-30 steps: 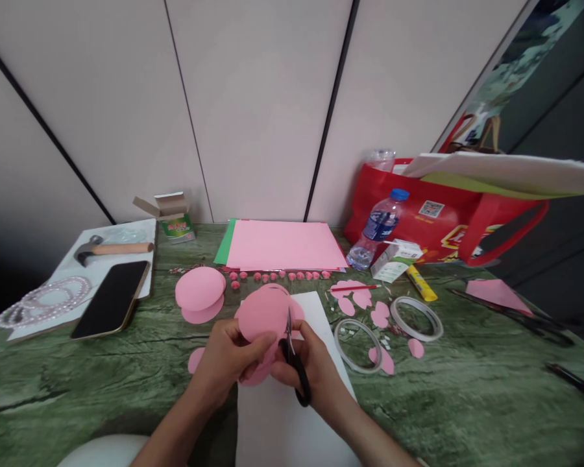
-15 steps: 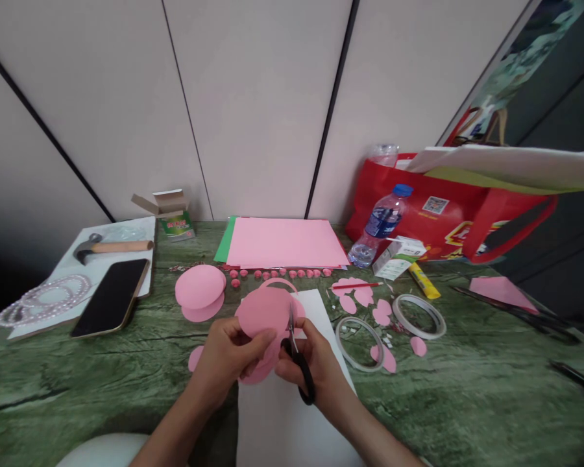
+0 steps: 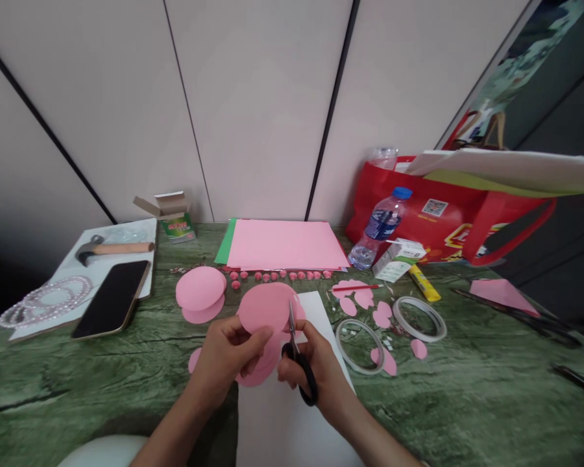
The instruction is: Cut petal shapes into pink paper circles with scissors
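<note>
My left hand (image 3: 224,363) pinches a pink paper disc (image 3: 265,308), with more pink paper hanging below it, above a white sheet (image 3: 282,415). My right hand (image 3: 316,370) grips black-handled scissors (image 3: 296,353), whose blades point up along the disc's right edge. Both hands are closed around what they hold. Two cut pink circles (image 3: 200,292) lie to the left on the green marbled table (image 3: 78,389).
A stack of pink and green paper (image 3: 282,243) lies at the back. Phone (image 3: 111,298), hammer (image 3: 111,248) and beads (image 3: 43,298) sit left. Tape rings (image 3: 418,318), pink petals (image 3: 365,298), glue stick (image 3: 422,282), water bottle (image 3: 382,227) and red bag (image 3: 442,214) are right.
The scissors have cut further round the disc. A thin curved pink strip seen above the disc half a second ago is gone from there. Both hands stay close together.
</note>
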Motion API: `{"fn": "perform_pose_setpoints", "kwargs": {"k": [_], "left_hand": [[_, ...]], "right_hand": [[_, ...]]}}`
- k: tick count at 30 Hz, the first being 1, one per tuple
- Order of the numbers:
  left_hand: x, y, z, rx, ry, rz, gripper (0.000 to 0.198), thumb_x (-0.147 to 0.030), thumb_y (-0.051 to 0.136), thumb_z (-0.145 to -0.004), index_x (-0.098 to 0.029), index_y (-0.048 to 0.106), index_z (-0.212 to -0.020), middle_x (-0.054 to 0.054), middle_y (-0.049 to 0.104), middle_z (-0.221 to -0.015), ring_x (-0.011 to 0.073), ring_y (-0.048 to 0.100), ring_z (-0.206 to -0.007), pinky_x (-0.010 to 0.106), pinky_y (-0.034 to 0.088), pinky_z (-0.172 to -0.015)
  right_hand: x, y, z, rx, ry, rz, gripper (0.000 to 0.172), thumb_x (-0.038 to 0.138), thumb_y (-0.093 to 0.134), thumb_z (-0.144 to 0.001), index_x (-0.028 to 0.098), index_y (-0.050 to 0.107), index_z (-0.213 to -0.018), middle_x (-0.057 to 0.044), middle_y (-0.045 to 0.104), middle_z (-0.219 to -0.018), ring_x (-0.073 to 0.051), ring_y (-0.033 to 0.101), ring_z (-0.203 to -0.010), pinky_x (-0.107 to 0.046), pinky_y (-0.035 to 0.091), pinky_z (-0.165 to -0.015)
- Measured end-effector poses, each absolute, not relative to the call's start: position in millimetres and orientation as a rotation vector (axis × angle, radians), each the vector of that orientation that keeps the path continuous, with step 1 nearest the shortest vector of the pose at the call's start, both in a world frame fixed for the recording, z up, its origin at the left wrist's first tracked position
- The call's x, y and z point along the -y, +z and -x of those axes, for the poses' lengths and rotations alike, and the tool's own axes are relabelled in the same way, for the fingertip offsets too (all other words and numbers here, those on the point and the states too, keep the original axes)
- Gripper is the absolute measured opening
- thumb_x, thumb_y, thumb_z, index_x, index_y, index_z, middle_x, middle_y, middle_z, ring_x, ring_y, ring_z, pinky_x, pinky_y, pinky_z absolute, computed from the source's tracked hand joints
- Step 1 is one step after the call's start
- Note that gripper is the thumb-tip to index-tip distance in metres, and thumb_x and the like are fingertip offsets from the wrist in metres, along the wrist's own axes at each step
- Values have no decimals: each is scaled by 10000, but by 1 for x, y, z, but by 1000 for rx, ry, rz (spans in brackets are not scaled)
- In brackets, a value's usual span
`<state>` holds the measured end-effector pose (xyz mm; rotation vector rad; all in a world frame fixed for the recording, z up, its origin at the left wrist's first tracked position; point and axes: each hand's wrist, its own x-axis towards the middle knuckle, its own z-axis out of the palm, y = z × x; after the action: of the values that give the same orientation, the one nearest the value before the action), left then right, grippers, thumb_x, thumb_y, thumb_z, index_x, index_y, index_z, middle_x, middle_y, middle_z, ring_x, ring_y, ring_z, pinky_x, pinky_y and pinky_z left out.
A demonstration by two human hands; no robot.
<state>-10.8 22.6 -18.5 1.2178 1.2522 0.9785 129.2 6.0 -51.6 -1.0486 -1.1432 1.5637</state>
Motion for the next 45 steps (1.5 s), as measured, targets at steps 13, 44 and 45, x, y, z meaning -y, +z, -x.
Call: {"fn": "perform_pose_setpoints", "kwargs": {"k": [13,44,45], "left_hand": [[-22,-17,9,-1280,944,-1185,332,-344,591,-663,-123,478,-444,-42,408,-341,44,324,-305,176,225,-325],[-20,-15,7,-1306,991,-1187,306,-332,600,-638,-139,439,-464,-65,363,-341,35,276,-321,175,188,-333],[-20,-15,7,-1287,994,-1171,294,-334,596,-646,-140,446,-482,-66,369,-340,35,281,-315,172,191,-327]], "right_hand": [[-3,-57,-124,1142,1638,978,485,341,694,-561,215,336,-863,89,493,-490,-57,374,-391,-155,273,-383],[-4,-52,-128,1172,1560,1081,533,385,667,-572,192,349,-953,69,514,-486,-71,384,-395,-167,293,-380],[-4,-52,-128,1178,1547,1093,529,383,665,-572,191,353,-953,65,519,-490,-73,394,-397,-170,302,-382]]}}
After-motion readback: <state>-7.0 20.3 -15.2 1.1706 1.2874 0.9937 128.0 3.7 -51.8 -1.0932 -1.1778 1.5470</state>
